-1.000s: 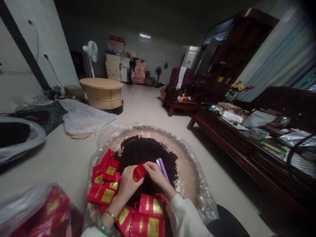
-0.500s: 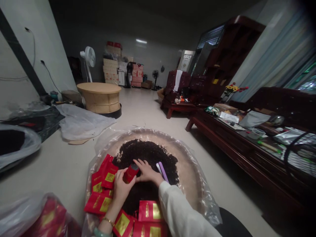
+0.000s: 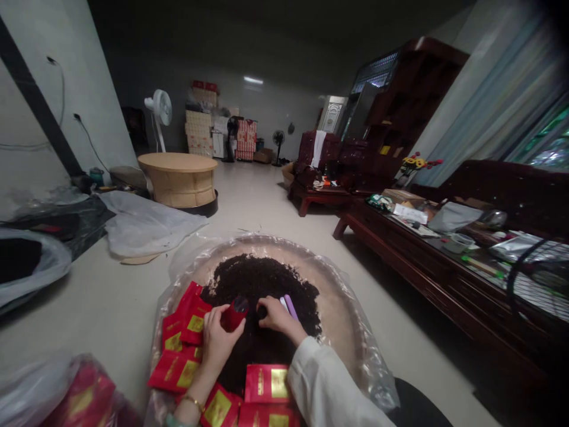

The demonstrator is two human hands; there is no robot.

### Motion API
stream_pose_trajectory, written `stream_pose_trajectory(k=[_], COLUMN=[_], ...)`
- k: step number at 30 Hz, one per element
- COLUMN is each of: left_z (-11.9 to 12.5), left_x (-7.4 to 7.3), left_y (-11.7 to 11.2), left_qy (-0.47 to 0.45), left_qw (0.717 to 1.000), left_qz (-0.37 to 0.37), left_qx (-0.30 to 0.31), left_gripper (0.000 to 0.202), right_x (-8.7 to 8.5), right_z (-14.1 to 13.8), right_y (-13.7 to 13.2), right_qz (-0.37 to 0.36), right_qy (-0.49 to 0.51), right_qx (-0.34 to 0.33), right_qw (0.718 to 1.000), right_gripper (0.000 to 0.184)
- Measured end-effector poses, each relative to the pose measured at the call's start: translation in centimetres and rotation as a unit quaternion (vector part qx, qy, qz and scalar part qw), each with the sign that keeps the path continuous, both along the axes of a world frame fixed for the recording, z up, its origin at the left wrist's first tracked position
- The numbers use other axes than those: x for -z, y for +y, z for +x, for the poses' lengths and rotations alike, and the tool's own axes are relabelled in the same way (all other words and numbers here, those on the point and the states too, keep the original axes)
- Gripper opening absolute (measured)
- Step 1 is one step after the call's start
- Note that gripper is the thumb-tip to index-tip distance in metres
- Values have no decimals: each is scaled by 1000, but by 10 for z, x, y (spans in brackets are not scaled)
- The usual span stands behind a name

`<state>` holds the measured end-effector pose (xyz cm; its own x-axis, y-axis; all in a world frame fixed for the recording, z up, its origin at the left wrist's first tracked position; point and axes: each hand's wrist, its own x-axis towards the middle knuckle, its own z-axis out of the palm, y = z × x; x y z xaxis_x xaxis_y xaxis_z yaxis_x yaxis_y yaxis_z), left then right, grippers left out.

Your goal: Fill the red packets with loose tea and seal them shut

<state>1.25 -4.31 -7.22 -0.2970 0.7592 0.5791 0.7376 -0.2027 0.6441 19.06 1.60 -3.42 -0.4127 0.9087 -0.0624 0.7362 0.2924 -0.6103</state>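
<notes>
Left hand: my left hand (image 3: 219, 335) has its fingers clamped around a small, glossy red pouch (image 3: 233, 319).
Right hand: my right hand (image 3: 276, 317) has its fingers curled close together at something dark; whether they grip it, I cannot tell.
Pouch position: over the heap of loose, dark, crumbly material (image 3: 262, 274), inside a wide round tan tray lined with clear plastic (image 3: 342, 314).
Handling advice: in my judgement, a light side squeeze should hold the mouth round; small pinches over the heap would limit spillage.
Pouch condition: upper end shows a dark oval, apparently the open mouth; pouch tilted right; contents not visible.
Neighbouring stock: flat red pouches with gold squares (image 3: 194, 323) overlap at the tray's left.
Implements: a slim purple handle (image 3: 291, 307) beyond my right hand.
</notes>
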Motion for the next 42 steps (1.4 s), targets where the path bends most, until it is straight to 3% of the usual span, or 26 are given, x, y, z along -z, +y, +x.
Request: stream_pose_trajectory(k=[4,8,12,15,25,30,33,35,39,42], left_z=[5,16,28,33,37,38,38,37,40,40], left_x=[-6,-18,-26,-28,-22,-20,-19,-17,-16,-16], left_y=[6,15,20,23,30,31,32,32,32,32], left_qy=[8,28,61,79,80,81,75,68,22,-58], left_qw=[1000,999,998,996,996,996,996,997,1000,996], left_qz=[-9,-16,-31,-39,-41,-42,-39,-32,-17,-24], left_qx=[4,2,2,3,-4,-2,-10,-15,7,56], left_gripper=[36,34,32,33,32,33,33,34,33,41], right_x=[-19,-50,-75,-84,-78,-70,-66,-63,-54,-48], right_z=[14,16,8,3,-1,-7,-5,-3,-4,-6], right_y=[12,20,16,11,14,17,18,15,3,0], right_qz=[-25,-32,-7,12,52,12,30,60,120,119], right_qy=[132,256,256,225,224,284,297,270,141,136], right_qx=[51,46,36,40,68,16,55,80,30,39], right_qw=[990,965,966,974,971,959,953,958,982,983], right_gripper=[22,23,28,31,27,28,28,25,12,11])
